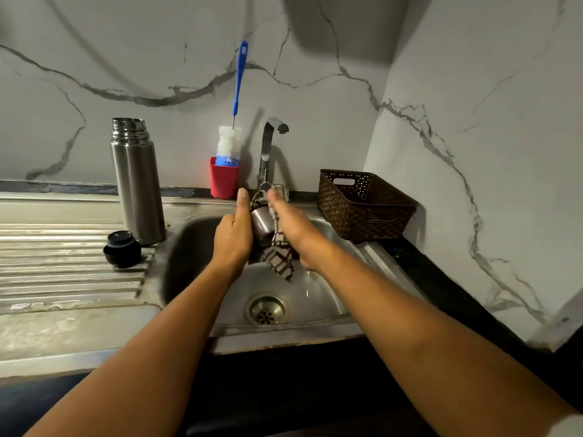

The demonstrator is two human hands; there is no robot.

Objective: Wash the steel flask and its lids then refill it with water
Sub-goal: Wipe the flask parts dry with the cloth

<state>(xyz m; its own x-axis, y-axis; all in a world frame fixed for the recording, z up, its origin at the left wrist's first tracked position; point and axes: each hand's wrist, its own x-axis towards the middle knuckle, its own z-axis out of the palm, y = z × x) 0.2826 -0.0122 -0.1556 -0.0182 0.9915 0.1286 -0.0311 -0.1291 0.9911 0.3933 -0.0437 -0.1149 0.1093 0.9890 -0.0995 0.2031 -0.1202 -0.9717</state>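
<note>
Left hand [232, 236] grips steel cup lid [262, 223] over sink [318, 298]; right hand [295, 230] clutches checked cloth [281, 258] against it. Flask [137, 181], black lid [122, 249] on drainboard [63, 279].

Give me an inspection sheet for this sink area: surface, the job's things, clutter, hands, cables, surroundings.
Surface: steel sink with a ribbed drainboard on its left.
Job's things: steel flask upright and open on the drainboard; black inner lid beside it, apart; steel cup lid held over the sink.
Clutter: blue bottle brush standing in a red cup; brown basket right of the sink, contents not visible.
Grippers: left hand holds the steel cup lid; right hand holds a checked cloth against it.
Cables: nothing seen.
Surroundings: marble-pattern wall; tap, no water stream seen.
</note>
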